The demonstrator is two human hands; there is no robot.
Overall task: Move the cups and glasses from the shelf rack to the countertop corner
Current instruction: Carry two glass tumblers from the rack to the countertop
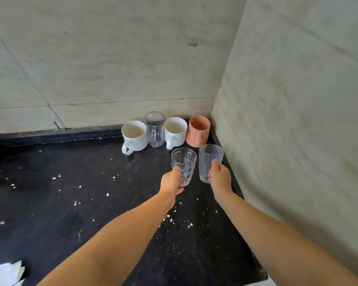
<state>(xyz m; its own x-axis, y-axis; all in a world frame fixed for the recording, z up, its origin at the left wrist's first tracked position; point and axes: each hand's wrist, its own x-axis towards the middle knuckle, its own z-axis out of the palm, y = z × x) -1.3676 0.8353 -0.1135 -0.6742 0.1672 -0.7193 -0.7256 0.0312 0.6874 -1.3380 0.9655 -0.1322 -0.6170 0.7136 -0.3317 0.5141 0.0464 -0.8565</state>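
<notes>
Two bare forearms reaching over a dark, crumb-flecked tabletop (pixel 70 182) into its corner between pale marbled walls. Left hand (pixel 171 180) wrapped around the lower part of a patterned glass (pixel 184 162), grip closed on it, fingers mostly hidden behind the glass. Right hand (pixel 219 178) closed likewise around a ribbed glass (pixel 210 159) beside the right wall; base of each glass masked by the hand, so perhaps resting on the tabletop, perhaps just above it. Behind them, lined up against the back wall: white mug (pixel 134 135), clear glass mug (pixel 154 129), second white mug (pixel 175 132), pink cup (pixel 198 130) deepest in the corner. At the lower left edge, something white (pixel 5 273), cut off and hard to identify.
</notes>
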